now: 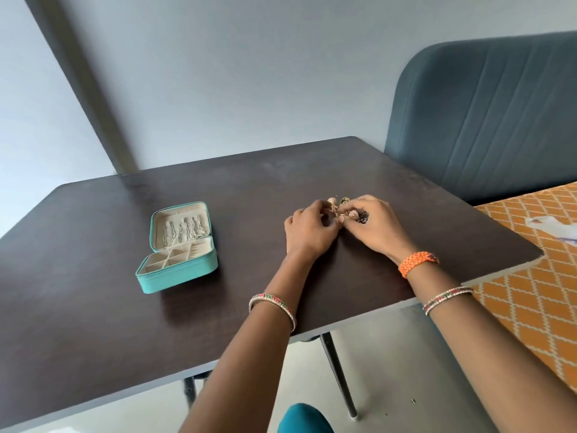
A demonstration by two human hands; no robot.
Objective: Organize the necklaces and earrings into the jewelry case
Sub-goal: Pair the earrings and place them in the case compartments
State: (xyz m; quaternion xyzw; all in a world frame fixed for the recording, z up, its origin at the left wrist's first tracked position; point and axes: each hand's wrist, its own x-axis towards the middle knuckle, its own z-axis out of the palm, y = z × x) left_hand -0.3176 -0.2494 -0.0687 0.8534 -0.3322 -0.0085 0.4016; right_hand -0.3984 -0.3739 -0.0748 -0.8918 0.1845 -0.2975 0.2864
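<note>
An open teal jewelry case [162, 281] lies on the dark table [93, 307] at the left. Several silver necklaces [184, 234] hang in its raised lid, and the cream compartments of the base look nearly bare. To the right of the case, a small heap of gold earrings [338, 207] rests on the table. My left hand [307, 229] and my right hand [376, 226] meet over this heap, fingertips pinched on pieces of it. The fingers hide most of the heap, so single earrings are hard to tell apart.
A blue padded chair back [487, 120] stands behind the table's right corner. An orange patterned cloth [537, 292] with a white scrap on it lies to the right. Table legs [338, 373] and a teal knee show below the near edge.
</note>
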